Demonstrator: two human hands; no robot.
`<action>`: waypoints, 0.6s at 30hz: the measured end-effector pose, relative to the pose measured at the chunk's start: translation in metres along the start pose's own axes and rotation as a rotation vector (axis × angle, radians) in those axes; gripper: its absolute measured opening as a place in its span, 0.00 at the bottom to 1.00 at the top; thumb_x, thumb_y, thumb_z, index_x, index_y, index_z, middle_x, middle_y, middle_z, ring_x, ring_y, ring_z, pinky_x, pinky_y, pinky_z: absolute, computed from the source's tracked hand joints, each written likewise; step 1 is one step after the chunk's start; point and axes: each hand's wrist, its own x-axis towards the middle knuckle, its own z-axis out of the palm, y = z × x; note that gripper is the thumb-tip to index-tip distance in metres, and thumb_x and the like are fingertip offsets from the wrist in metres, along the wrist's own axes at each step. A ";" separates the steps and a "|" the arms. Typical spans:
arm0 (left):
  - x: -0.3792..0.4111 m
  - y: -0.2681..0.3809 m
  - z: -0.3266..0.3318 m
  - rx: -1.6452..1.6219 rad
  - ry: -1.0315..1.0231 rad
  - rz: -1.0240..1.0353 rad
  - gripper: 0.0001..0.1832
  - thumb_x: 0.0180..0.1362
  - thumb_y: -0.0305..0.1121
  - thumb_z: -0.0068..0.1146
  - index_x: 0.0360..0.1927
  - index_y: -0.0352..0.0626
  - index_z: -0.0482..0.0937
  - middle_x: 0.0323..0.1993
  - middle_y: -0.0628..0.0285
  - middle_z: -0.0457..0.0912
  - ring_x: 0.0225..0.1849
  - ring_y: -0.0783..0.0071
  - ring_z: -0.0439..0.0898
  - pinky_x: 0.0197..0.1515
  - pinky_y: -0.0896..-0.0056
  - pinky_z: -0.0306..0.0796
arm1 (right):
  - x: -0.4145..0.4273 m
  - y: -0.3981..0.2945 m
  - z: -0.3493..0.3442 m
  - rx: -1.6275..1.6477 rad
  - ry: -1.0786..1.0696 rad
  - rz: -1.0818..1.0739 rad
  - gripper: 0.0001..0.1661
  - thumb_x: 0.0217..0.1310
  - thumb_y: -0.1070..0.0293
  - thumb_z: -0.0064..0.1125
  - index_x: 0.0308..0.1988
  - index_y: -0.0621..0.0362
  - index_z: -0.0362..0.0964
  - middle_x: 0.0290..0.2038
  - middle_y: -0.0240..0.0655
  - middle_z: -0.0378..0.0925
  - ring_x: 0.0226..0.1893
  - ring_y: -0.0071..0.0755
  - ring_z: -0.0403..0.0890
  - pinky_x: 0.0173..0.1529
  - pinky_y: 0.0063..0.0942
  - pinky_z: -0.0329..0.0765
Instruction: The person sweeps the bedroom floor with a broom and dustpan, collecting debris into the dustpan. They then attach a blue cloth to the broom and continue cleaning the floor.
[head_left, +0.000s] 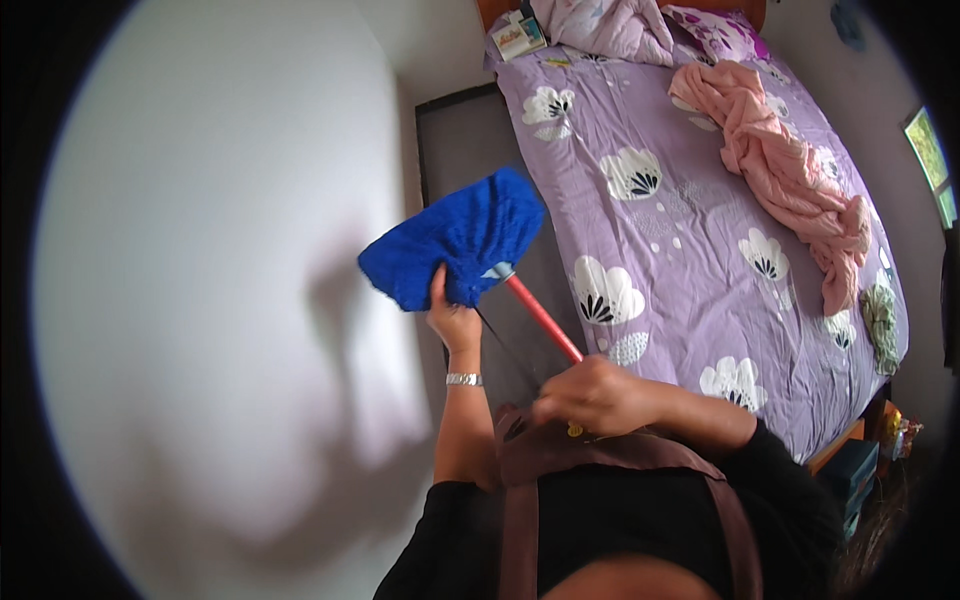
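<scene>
My left hand (452, 324) grips the lower edge of a blue fabric cover (457, 229), its thumb lying over the cloth. The cover is spread over the head of a pole and gathered near a grey socket (498, 271). From the socket a red pole (544, 319) slants down and passes out of sight at my right hand (596, 395). A thin dark cord (504, 343) runs tight from the cover's gathered edge to the fingers of my right hand, which is closed on it. Whether that hand also holds the pole is hidden.
A bed with a purple floral sheet (675, 247) stands to the right, bearing a pink blanket (780, 172), a green cloth (879, 328) and a pillow (720, 31). Close on the left is a white wall (225, 225). Grey floor (465, 142) separates them. A blue box (847, 469) sits past the bed's foot.
</scene>
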 end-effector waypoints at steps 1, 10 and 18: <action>0.008 0.002 -0.003 -0.115 0.070 -0.060 0.16 0.52 0.27 0.59 0.46 0.40 0.77 0.45 0.53 0.80 0.48 0.65 0.78 0.51 0.68 0.69 | -0.009 0.001 -0.009 0.116 0.082 0.084 0.13 0.62 0.67 0.48 0.27 0.63 0.72 0.21 0.43 0.72 0.21 0.41 0.75 0.27 0.31 0.70; 0.060 0.060 -0.011 -0.657 0.124 -0.448 0.13 0.50 0.19 0.58 0.41 0.35 0.80 0.44 0.59 0.78 0.42 0.72 0.75 0.48 0.75 0.70 | -0.043 0.194 0.005 -0.380 0.415 0.530 0.15 0.63 0.62 0.45 0.32 0.62 0.72 0.29 0.48 0.76 0.32 0.53 0.77 0.38 0.40 0.72; 0.091 0.022 -0.011 -0.702 0.028 -0.375 0.20 0.52 0.18 0.56 0.51 0.36 0.75 0.53 0.56 0.73 0.51 0.69 0.72 0.55 0.72 0.65 | -0.042 0.144 -0.002 0.733 0.167 0.813 0.27 0.71 0.52 0.28 0.44 0.60 0.70 0.21 0.29 0.71 0.19 0.23 0.68 0.25 0.23 0.68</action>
